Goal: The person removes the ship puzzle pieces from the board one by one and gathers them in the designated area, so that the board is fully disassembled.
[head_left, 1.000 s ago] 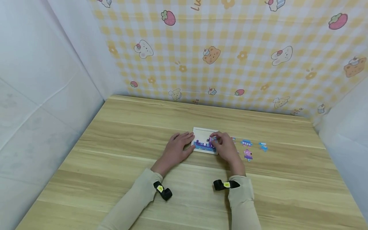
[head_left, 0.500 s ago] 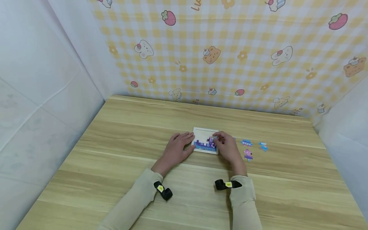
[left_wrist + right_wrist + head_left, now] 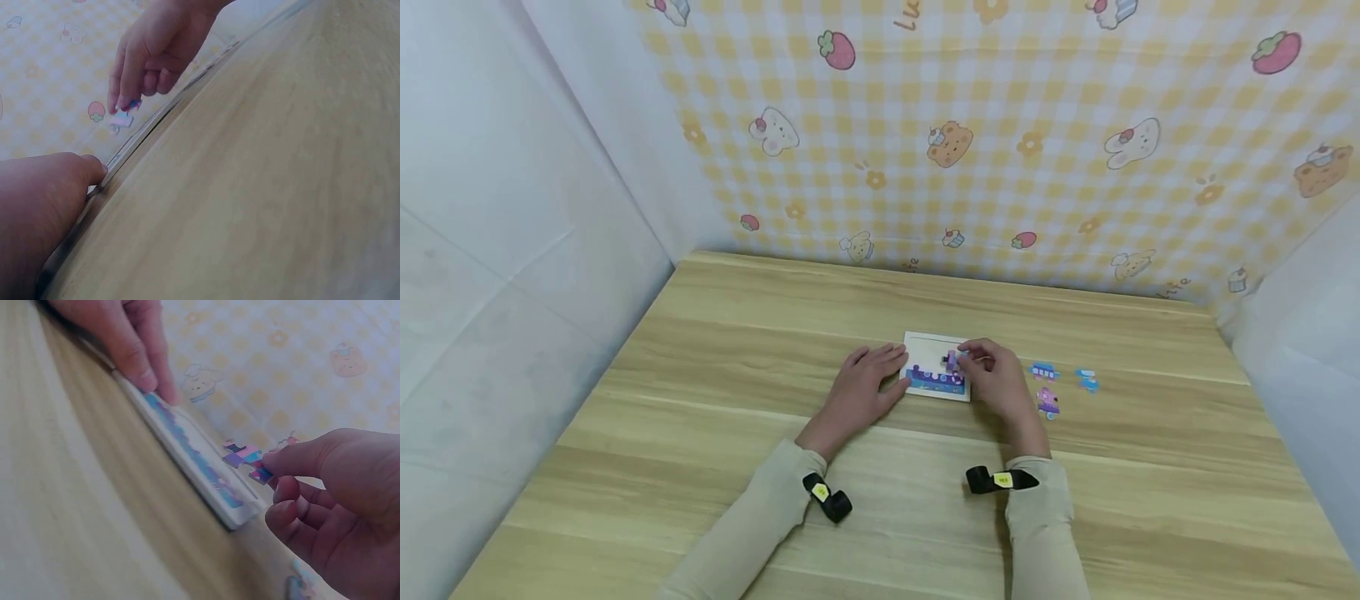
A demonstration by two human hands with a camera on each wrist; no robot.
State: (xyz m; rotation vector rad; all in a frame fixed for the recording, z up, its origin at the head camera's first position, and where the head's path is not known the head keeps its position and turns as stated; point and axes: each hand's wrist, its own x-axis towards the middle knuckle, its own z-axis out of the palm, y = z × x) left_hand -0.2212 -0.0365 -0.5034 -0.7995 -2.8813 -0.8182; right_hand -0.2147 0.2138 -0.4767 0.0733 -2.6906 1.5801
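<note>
A white-bordered puzzle board (image 3: 937, 397) lies on the wooden table, a strip of joined purple and blue puzzle pieces (image 3: 934, 381) along its near side. My left hand (image 3: 871, 382) rests at the board's left edge, fingers extended and thumb by the near corner. Between thumb and fingers, my right hand (image 3: 1000, 379) pinches a purple and pink puzzle piece (image 3: 244, 457). In the right wrist view this piece is lifted clear of the board. Part of it is hidden behind the fingertips.
Loose puzzle pieces lie right of the board: a blue one (image 3: 1044, 372), a pink and purple one (image 3: 1047, 402) and a light blue one (image 3: 1087, 381). Behind the table hangs a yellow checked cloth (image 3: 880, 167).
My right hand has raised the pinched piece from the board's right side and shifted slightly up and right. The joined strip shows more fully. My left hand has stayed in place.
</note>
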